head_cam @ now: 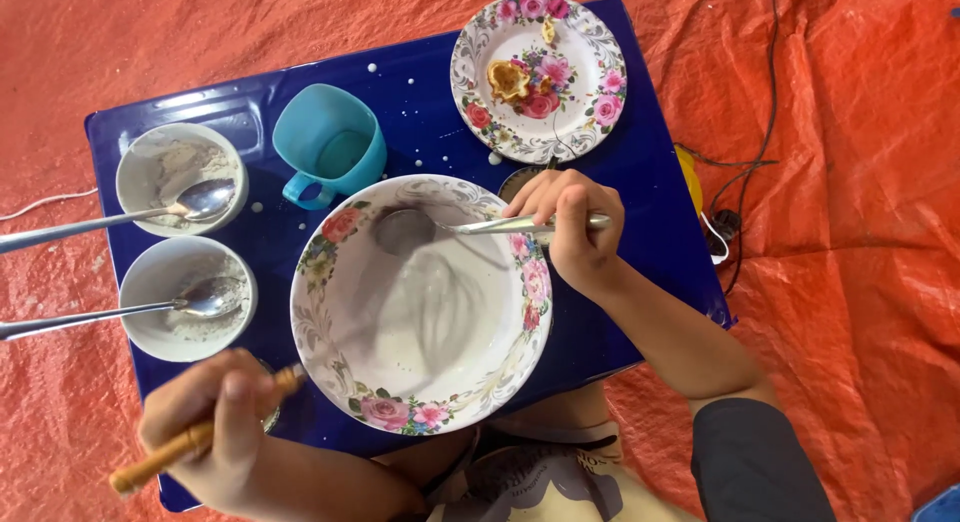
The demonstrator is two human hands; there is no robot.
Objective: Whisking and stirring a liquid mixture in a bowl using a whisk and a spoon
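Note:
A large floral bowl holds thin white batter and sits at the near edge of a small blue table. My right hand grips a metal spoon whose scoop rests inside the bowl's far side. My left hand is closed on a wooden handle at the bowl's lower left; whatever the handle leads to is hidden behind the bowl and my hand.
Two small white bowls with spoons stand at the left. A turquoise cup sits behind the big bowl. A floral plate with fried pieces lies at the back right. Orange tarp surrounds the table; cables run at the right.

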